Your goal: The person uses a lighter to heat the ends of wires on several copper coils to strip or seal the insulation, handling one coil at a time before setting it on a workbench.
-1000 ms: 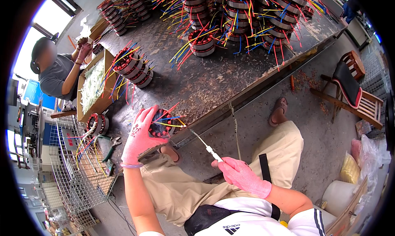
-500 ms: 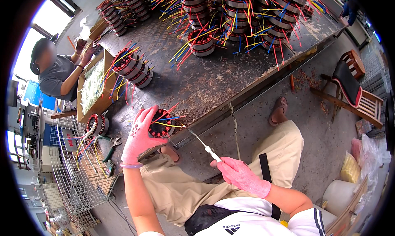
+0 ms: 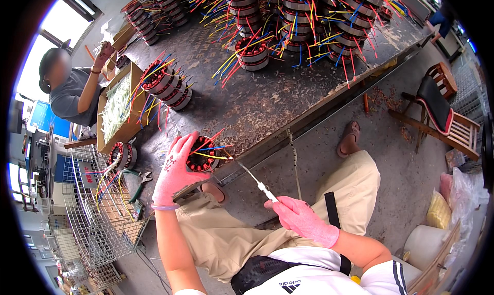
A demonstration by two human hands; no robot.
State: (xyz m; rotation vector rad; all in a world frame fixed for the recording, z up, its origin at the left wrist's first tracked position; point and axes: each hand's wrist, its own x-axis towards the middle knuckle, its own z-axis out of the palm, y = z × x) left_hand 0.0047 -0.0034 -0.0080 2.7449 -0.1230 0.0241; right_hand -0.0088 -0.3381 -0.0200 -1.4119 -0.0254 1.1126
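Head view: left hand (image 3: pixel 175 170) grips stator (image 3: pixel 201 167), right hand (image 3: pixel 303 220) probably soldering iron (image 3: pixel 266 190), pliers (image 3: pixel 137 191) nearby.

Your head camera, the left of two worn side by side, looks steeply down from above your own hands and faces forward over them. It sits near enough that your left hand (image 3: pixel 175 174) and right hand (image 3: pixel 303 220) both show plainly around the middle and lower part of the view, with your forearms (image 3: pixel 177 248) rising from below and your trousers (image 3: pixel 221 238) spread beneath and between them. Beyond your hands it takes in the worktable (image 3: pixel 231 104), well past your left hand a co-worker (image 3: pixel 74 97), and out past your right a chair (image 3: pixel 437 110). The wide fisheye bends straight edges toward its rim, and black fills the corners.
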